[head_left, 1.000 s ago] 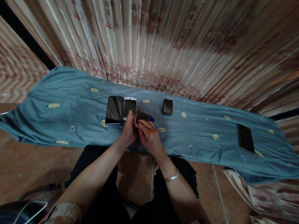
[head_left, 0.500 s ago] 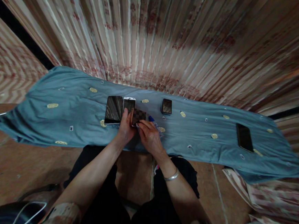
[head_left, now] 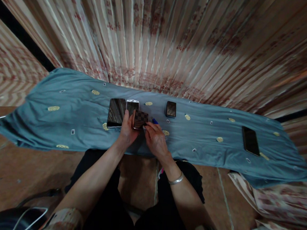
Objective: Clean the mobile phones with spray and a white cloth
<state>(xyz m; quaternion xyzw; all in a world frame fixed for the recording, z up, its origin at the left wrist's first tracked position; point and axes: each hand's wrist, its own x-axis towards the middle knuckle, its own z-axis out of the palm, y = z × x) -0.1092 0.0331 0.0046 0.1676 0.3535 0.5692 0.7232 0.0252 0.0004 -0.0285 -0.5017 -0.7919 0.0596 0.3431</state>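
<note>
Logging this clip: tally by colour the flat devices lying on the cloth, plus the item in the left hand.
Black: 3 (large rectangular device, small rectangular device, far-right rectangular device)
White: 1 (dark-screened, white-rimmed device)
Brown: 1 (checkered rectangular item in the left hand)
Total: 5

Silver bangle (head_left: 176,179) on the right wrist, pale patterned sleeves (head_left: 67,218) ending near the elbows, black trousers (head_left: 105,207)

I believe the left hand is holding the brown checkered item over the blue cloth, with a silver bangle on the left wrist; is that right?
Not quite: the head view shows the silver bangle on the right wrist. The left hand is indeed holding the brown checkered item over the blue cloth.
</note>
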